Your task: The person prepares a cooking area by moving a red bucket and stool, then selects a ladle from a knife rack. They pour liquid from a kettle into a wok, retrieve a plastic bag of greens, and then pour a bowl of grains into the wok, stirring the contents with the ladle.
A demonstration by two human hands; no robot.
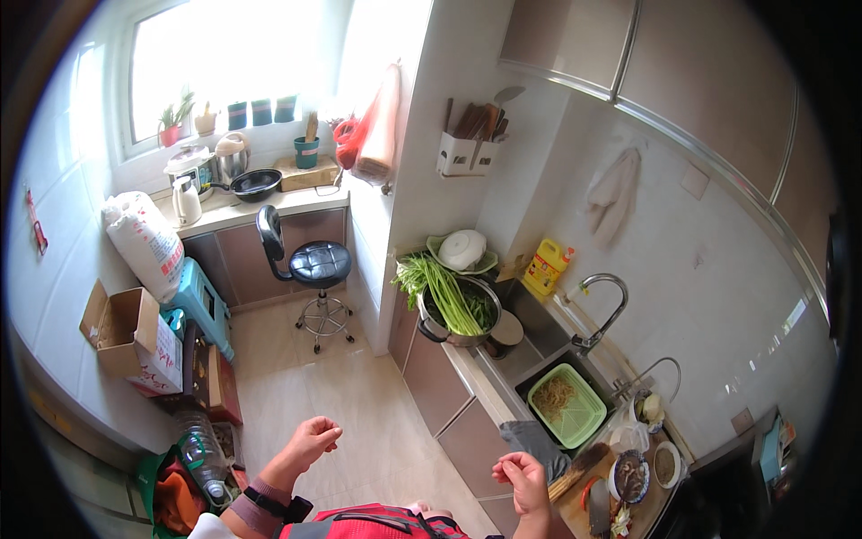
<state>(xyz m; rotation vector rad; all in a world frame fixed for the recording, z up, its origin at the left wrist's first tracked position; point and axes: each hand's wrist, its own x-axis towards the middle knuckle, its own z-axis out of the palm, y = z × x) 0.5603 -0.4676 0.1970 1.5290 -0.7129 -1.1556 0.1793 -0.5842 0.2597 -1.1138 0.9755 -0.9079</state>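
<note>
My left hand [313,441] hovers over the tiled floor, its fingers curled inward and nothing seen in them. My right hand [524,475] is raised in front of the counter edge, thumb and fingers drawn together, also without a visible object. A dark grey cloth [535,441] drapes over the sink's front edge just beyond it. In the near sink basin sits a light green plastic basket [589,421] with pale brown shreds [553,397] inside. To the right of that hand, a cleaver [599,509] lies on a wooden cutting board [571,520], near a bowl of sliced food [629,475].
Leafy celery [454,296] lies across a metal pot [431,316] by the sink. Behind the basins stand a curved faucet [623,303] and a yellow detergent bottle [545,269]. A wheeled black stool [320,263] stands ahead. Boxes [158,364] and a green bag [151,482] line the left wall.
</note>
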